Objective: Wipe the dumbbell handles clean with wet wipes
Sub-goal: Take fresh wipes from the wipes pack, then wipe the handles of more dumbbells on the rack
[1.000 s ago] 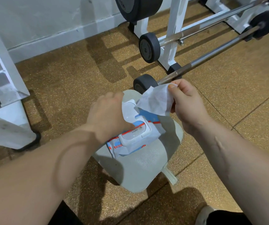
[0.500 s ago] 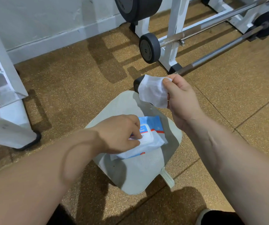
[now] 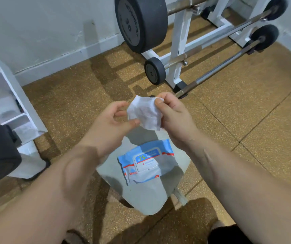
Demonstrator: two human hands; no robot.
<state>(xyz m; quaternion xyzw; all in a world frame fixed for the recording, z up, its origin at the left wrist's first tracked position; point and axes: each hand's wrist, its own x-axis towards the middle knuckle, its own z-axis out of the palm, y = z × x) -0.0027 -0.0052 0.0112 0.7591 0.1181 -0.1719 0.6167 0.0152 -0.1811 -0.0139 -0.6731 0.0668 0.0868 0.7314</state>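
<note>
Head view: fingers point(image 3: 159, 102) of the right hand point(image 3: 174, 120) pinch the top edge of the wet wipe point(image 3: 145, 114), thumb against forefinger, as 0.5 s ago. The left hand point(image 3: 109, 125) has risen off the wipes pack point(image 3: 146, 164), which it pressed then. Its thumb now touches the wipe's lower edge, with its curled fingers close by the left edge; whether they clamp it I cannot tell. The pack lies lid shut at 6 o'clock from the wipe, on a grey bag point(image 3: 146, 201) on the floor point(image 3: 246, 120). The dumbbell handle point(image 3: 216, 73) lies at 1 o'clock, apart from both hands.
</note>
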